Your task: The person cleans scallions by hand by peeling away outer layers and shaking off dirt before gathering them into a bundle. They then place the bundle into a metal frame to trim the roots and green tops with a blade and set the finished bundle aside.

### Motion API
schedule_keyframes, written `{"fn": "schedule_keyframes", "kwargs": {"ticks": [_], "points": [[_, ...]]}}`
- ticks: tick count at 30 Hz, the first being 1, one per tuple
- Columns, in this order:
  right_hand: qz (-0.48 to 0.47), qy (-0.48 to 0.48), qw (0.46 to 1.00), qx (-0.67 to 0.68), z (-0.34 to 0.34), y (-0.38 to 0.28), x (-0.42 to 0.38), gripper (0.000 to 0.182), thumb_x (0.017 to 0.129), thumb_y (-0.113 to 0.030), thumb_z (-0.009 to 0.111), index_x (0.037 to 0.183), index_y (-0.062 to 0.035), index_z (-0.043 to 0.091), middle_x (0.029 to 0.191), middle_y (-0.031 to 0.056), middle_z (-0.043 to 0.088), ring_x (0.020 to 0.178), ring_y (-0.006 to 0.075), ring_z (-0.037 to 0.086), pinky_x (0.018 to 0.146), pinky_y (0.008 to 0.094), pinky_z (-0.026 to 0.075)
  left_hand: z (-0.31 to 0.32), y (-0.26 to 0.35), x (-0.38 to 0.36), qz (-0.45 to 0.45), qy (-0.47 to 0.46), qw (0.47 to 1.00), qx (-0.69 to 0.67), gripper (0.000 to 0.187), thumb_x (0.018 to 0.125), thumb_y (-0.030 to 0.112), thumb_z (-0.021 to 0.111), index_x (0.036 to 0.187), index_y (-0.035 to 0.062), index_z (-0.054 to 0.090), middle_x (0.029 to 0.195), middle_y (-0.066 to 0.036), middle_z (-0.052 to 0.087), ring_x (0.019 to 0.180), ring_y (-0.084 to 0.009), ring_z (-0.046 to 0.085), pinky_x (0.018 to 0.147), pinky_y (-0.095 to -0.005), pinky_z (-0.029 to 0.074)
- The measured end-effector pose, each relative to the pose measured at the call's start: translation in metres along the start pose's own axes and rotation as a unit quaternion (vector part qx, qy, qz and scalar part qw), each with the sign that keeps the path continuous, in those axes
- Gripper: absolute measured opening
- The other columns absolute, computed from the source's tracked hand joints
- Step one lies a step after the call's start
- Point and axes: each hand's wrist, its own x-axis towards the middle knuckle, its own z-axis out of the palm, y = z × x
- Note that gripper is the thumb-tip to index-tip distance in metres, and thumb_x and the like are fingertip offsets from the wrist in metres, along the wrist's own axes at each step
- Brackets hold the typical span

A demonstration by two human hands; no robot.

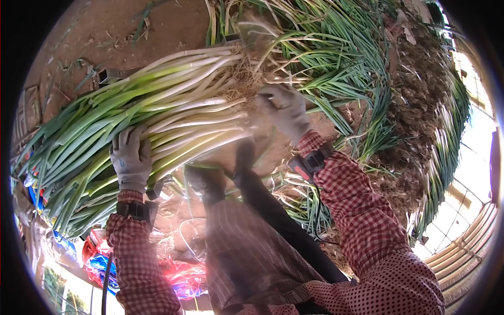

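A large bundle of green onions (178,105) lies in front of me, green leaves to the left and white stems with roots to the right. My left hand (130,159), in a light grey glove, rests on the near side of the bundle where the leaves meet the stems, its fingers apart. At the root ends is my right hand (283,107), also gloved, with its fingers curled in beside the roots (244,79). Whatever it may hold is too blurred to make out.
More green onions (336,58) lie heaped at the top right. Beyond them are brown soil (415,105) and a long row of onions (446,152) at the right. Red and blue plastic strings (100,262) lie at the lower left. A metal piece (109,76) shows behind the bundle.
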Motion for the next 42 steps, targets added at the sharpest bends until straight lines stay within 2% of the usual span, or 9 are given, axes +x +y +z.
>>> {"fn": "schedule_keyframes", "kwargs": {"ticks": [6, 13, 17, 25, 31, 35, 37, 38, 42], "points": [[0.092, -0.147, 0.983, -0.053, 0.009, -0.038, 0.011, 0.039, 0.076, -0.013, 0.077, 0.112, -0.0151, 0.065, 0.108, 0.0075, 0.068, 0.098, 0.0270, 0.065, 0.093, 0.0401, 0.048, -0.012, 0.003, 0.015, -0.058, -0.081, 0.995, 0.006, 0.026, 0.077, 0.018, 0.072, 0.102, 0.0143, 0.067, 0.100, -0.010, 0.063, 0.098, -0.0338, 0.057, 0.082, -0.0451, 0.048], [0.022, -0.020, 0.997, 0.066, 0.020, -0.022, -0.003, 0.085, 0.073, -0.024, 0.082, 0.144, -0.0099, 0.037, 0.137, 0.0162, 0.051, 0.124, 0.0348, 0.049, 0.106, 0.0422, 0.039, -0.052, 0.010, 0.003, 0.029, 0.013, 0.996, -0.079, 0.020, 0.079, 0.013, 0.072, 0.098, 0.0128, 0.067, 0.089, -0.008, 0.063, 0.081, -0.0307, 0.062, 0.070, -0.0416, 0.048], [-0.032, -0.054, 0.987, -0.146, 0.028, -0.026, -0.003, 0.081, 0.080, -0.045, 0.071, 0.145, -0.0097, 0.037, 0.135, 0.0140, 0.052, 0.124, 0.0342, 0.047, 0.105, 0.0442, 0.038, -0.115, 0.003, 0.006, 0.125, 0.087, 0.988, -0.022, 0.023, 0.083, 0.007, 0.070, 0.105, 0.0101, 0.069, 0.092, -0.010, 0.065, 0.078, -0.0278, 0.064, 0.064, -0.0376, 0.051], [-0.021, -0.054, 0.988, -0.143, 0.032, -0.029, -0.006, 0.074, 0.082, -0.037, 0.069, 0.145, -0.0099, 0.040, 0.138, 0.0139, 0.050, 0.128, 0.0338, 0.044, 0.104, 0.0449, 0.038, -0.324, -0.026, 0.180, 0.305, 0.104, 0.896, 0.305, 0.037, 0.089, 0.011, 0.064, 0.124, 0.0032, 0.059, 0.113, -0.016, 0.060, 0.097, -0.0309, 0.059, 0.085, -0.0380, 0.048], [0.051, 0.043, 0.998, 0.016, 0.028, -0.011, -0.010, 0.045, 0.081, -0.027, 0.073, 0.123, -0.0200, 0.059, 0.118, 0.0049, 0.064, 0.105, 0.0249, 0.058, 0.098, 0.0403, 0.042, -0.228, -0.031, 0.204, 0.156, 0.250, 0.931, 0.215, 0.051, 0.094, 0.024, 0.058, 0.139, 0.0034, 0.045, 0.139, -0.017, 0.047, 0.126, -0.0319, 0.046, 0.105, -0.0387, 0.039], [-0.038, 0.072, 0.991, -0.107, 0.020, -0.040, 0.001, 0.015, 0.084, -0.030, 0.070, 0.096, -0.0224, 0.069, 0.103, -0.0008, 0.067, 0.099, 0.0205, 0.058, 0.091, 0.0392, 0.043, -0.105, -0.016, 0.054, 0.033, -0.070, 0.972, 0.220, 0.068, 0.087, 0.044, 0.066, 0.143, 0.0124, 0.043, 0.150, -0.017, 0.036, 0.141, -0.0395, 0.029, 0.114, -0.0523, 0.025], [-0.095, 0.087, 0.980, -0.152, 0.030, -0.055, 0.015, 0.019, 0.081, -0.028, 0.066, 0.097, -0.0181, 0.070, 0.096, 0.0013, 0.066, 0.096, 0.0214, 0.059, 0.088, 0.0421, 0.042, -0.080, -0.013, 0.006, 0.001, -0.076, 0.990, 0.119, 0.076, 0.082, 0.053, 0.065, 0.142, 0.0121, 0.044, 0.150, -0.017, 0.036, 0.139, -0.0402, 0.030, 0.113, -0.0533, 0.028], [-0.109, 0.030, 0.976, -0.187, 0.037, -0.051, 0.022, 0.020, 0.081, -0.029, 0.066, 0.098, -0.0188, 0.070, 0.096, 0.0014, 0.066, 0.097, 0.0214, 0.059, 0.088, 0.0426, 0.042, -0.068, -0.015, -0.010, -0.020, -0.078, 0.989, 0.128, 0.091, 0.079, 0.073, 0.057, 0.145, 0.0122, 0.040, 0.151, -0.018, 0.035, 0.139, -0.0416, 0.030, 0.114, -0.0555, 0.024], [-0.125, -0.130, 0.947, -0.266, 0.031, -0.044, 0.039, 0.025, 0.082, -0.033, 0.069, 0.103, -0.0200, 0.071, 0.098, 0.0020, 0.067, 0.099, 0.0220, 0.059, 0.087, 0.0406, 0.044, -0.060, -0.021, -0.041, 0.005, -0.073, 0.979, 0.192, 0.114, 0.067, 0.093, 0.037, 0.147, 0.0125, 0.037, 0.152, -0.020, 0.030, 0.140, -0.0432, 0.028, 0.115, -0.0573, 0.021]]}}
